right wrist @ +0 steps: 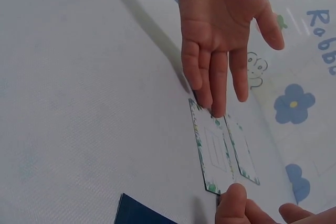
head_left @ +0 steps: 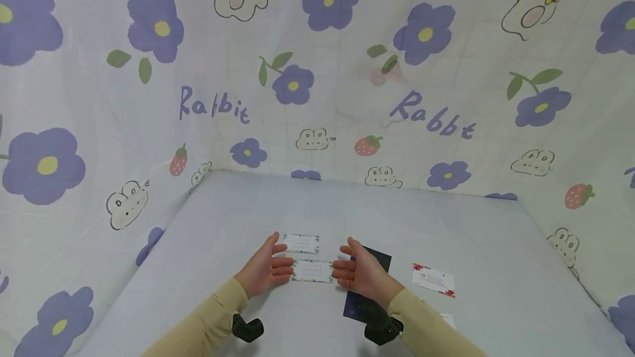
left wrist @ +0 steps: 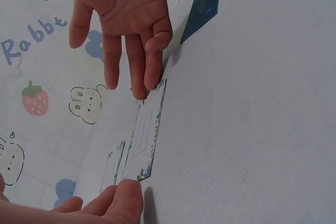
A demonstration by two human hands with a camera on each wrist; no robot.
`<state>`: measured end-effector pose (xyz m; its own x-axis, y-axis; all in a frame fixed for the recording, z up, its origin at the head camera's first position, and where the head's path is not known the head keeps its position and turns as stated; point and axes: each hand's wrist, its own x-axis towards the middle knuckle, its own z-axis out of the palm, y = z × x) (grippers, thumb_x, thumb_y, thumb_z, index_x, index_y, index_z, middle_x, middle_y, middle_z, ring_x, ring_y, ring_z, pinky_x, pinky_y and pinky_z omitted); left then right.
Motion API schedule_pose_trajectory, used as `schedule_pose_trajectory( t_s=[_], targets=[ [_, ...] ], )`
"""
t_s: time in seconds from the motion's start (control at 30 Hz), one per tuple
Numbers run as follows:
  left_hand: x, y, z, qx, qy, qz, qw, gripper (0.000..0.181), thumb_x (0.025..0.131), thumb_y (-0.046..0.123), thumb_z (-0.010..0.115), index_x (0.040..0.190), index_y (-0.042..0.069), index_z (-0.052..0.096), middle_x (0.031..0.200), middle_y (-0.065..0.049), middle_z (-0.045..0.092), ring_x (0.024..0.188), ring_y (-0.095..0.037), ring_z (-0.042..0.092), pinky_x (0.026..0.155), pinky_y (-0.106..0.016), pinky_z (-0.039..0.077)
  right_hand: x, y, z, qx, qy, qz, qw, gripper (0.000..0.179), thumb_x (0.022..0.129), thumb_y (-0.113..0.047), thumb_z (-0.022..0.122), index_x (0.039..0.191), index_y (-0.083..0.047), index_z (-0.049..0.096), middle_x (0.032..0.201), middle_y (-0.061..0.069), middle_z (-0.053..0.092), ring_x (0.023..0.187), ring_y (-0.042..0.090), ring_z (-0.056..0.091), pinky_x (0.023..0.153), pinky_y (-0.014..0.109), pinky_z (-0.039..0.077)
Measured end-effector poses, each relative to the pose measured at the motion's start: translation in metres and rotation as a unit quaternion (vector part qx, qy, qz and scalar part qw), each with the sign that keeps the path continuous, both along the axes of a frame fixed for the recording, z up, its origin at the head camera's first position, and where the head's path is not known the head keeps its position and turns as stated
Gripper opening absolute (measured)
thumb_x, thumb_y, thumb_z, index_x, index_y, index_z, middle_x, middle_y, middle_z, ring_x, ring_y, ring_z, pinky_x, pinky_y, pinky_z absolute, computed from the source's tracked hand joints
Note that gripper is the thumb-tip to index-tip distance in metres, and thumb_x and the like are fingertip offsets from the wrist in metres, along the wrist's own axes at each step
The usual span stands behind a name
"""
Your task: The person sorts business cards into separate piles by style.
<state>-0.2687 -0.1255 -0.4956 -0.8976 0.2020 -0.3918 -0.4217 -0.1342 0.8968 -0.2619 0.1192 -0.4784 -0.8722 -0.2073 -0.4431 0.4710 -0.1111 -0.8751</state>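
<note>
Two white cards with leafy borders lie flat, one behind the other. At the left end of the near card (head_left: 312, 271) is my left hand (head_left: 265, 270), fingers extended and palm facing inward. My right hand (head_left: 368, 275) mirrors it at the card's right end, its fingers loosely extended. The fingertips of both hands are at or just over the card's ends; firm contact cannot be made out. The far card (head_left: 301, 243) sits just beyond, near my left thumb. Under my right hand and wrist, a dark blue card (head_left: 358, 306) is partly hidden.
To the right lies a white card with red corners (head_left: 434, 280). Part of another pale card (head_left: 448, 319) shows beside the right sleeve. A white cloth covers the table (head_left: 238, 203). Curtains (head_left: 337, 114) printed with flowers and rabbits enclose its back and sides.
</note>
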Motion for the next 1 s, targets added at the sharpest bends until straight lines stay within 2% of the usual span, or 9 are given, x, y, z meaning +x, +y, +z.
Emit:
schedule_pose_trajectory(
  t_s=[0.17, 0.33, 0.43, 0.53, 0.6, 0.73, 1.0],
  targets=[
    [0.003, -0.006, 0.004, -0.010, 0.011, -0.011, 0.9998, 0.085, 0.105, 0.062, 0.032, 0.158, -0.004, 0.024, 0.154, -0.038, 0.037, 0.141, -0.052, 0.043, 0.116, -0.058, 0.039, 0.005, 0.013, 0.003, 0.017, 0.015, 0.015, 0.9996, 0.076, 0.107, -0.055, 0.036, 0.159, 0.000, 0.027, 0.150, 0.033, 0.043, 0.119, 0.035, 0.062, 0.079, 0.027, 0.052],
    [0.011, -0.022, 0.020, -0.061, 0.052, -0.023, 0.9965, 0.077, 0.107, 0.058, 0.030, 0.158, 0.000, 0.028, 0.157, -0.033, 0.037, 0.141, -0.051, 0.043, 0.119, -0.061, 0.034, 0.015, 0.045, 0.015, 0.093, 0.067, 0.036, 0.9927, 0.074, 0.107, -0.054, 0.034, 0.158, 0.000, 0.031, 0.152, 0.031, 0.046, 0.118, 0.031, 0.064, 0.083, 0.031, 0.054],
    [0.017, -0.034, 0.032, -0.093, 0.072, -0.025, 0.9928, 0.073, 0.108, 0.055, 0.028, 0.158, 0.003, 0.030, 0.159, -0.031, 0.037, 0.142, -0.049, 0.042, 0.120, -0.060, 0.032, 0.023, 0.067, 0.026, 0.126, 0.084, 0.050, 0.9872, 0.074, 0.108, -0.054, 0.030, 0.159, 0.001, 0.028, 0.155, 0.032, 0.042, 0.129, 0.040, 0.059, 0.100, 0.042, 0.054],
    [0.021, -0.046, 0.041, -0.108, 0.085, -0.027, 0.9902, 0.071, 0.108, 0.055, 0.028, 0.159, 0.006, 0.029, 0.161, -0.029, 0.034, 0.145, -0.048, 0.039, 0.122, -0.060, 0.029, 0.030, 0.086, 0.036, 0.149, 0.095, 0.055, 0.9827, 0.077, 0.109, -0.056, 0.028, 0.160, 0.001, 0.023, 0.159, 0.033, 0.036, 0.142, 0.047, 0.045, 0.115, 0.056, 0.043],
    [0.024, -0.054, 0.045, -0.113, 0.091, -0.030, 0.9890, 0.071, 0.108, 0.055, 0.028, 0.160, 0.006, 0.027, 0.162, -0.029, 0.032, 0.147, -0.048, 0.036, 0.123, -0.060, 0.027, 0.033, 0.098, 0.041, 0.159, 0.103, 0.058, 0.9802, 0.079, 0.108, -0.058, 0.026, 0.161, 0.000, 0.020, 0.161, 0.033, 0.031, 0.146, 0.050, 0.038, 0.119, 0.060, 0.035],
    [0.028, -0.068, 0.049, -0.114, 0.090, -0.030, 0.9889, 0.071, 0.109, 0.054, 0.027, 0.162, 0.007, 0.023, 0.164, -0.028, 0.028, 0.149, -0.049, 0.032, 0.125, -0.060, 0.024, 0.038, 0.117, 0.047, 0.185, 0.113, 0.056, 0.9746, 0.081, 0.108, -0.061, 0.022, 0.162, -0.001, 0.015, 0.162, 0.032, 0.027, 0.149, 0.050, 0.034, 0.121, 0.060, 0.032],
    [0.029, -0.083, 0.047, -0.115, 0.080, -0.024, 0.9898, 0.074, 0.109, 0.057, 0.025, 0.163, 0.007, 0.018, 0.166, -0.028, 0.025, 0.151, -0.048, 0.029, 0.125, -0.059, 0.023, 0.043, 0.137, 0.049, 0.200, 0.113, 0.039, 0.9725, 0.082, 0.107, -0.061, 0.019, 0.161, 0.001, 0.016, 0.162, 0.031, 0.029, 0.147, 0.047, 0.038, 0.115, 0.051, 0.045]
  ],
)
